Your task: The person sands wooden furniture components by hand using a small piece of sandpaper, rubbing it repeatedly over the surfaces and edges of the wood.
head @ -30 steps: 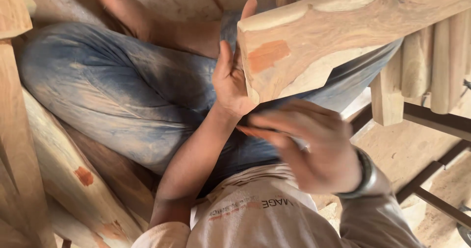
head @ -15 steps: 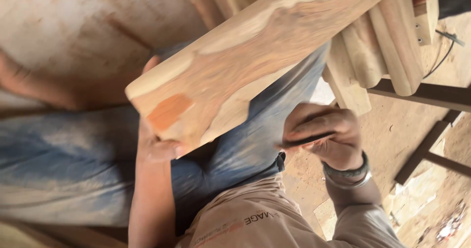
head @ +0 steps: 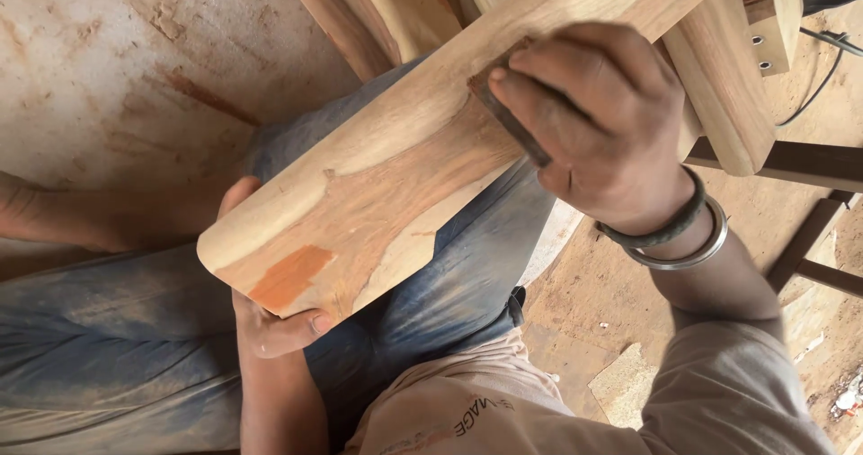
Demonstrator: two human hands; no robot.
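Note:
A thick, rounded wooden plank (head: 378, 194) with an orange patch near its end slants across my lap. My left hand (head: 270, 325) cups the plank's near end from below, thumb on the lower edge and fingertips showing over the far edge. My right hand (head: 598, 127) presses a dark folded piece of sandpaper (head: 508, 118) flat against the plank's upper face. Two bangles ring my right wrist. My dusty blue jeans (head: 135, 338) lie under the plank.
More shaped wooden pieces (head: 728, 68) stand at the upper right, one with screw holes. A dark metal frame (head: 809, 163) and a cable (head: 822, 46) lie at the right. The floor (head: 108, 59) is dusty. A scrap of sandpaper (head: 620, 383) lies by my hip.
My right hand has come up from beside my lap onto the plank's upper face with the sandpaper. The view has closed in on the plank; my left hand still holds its end.

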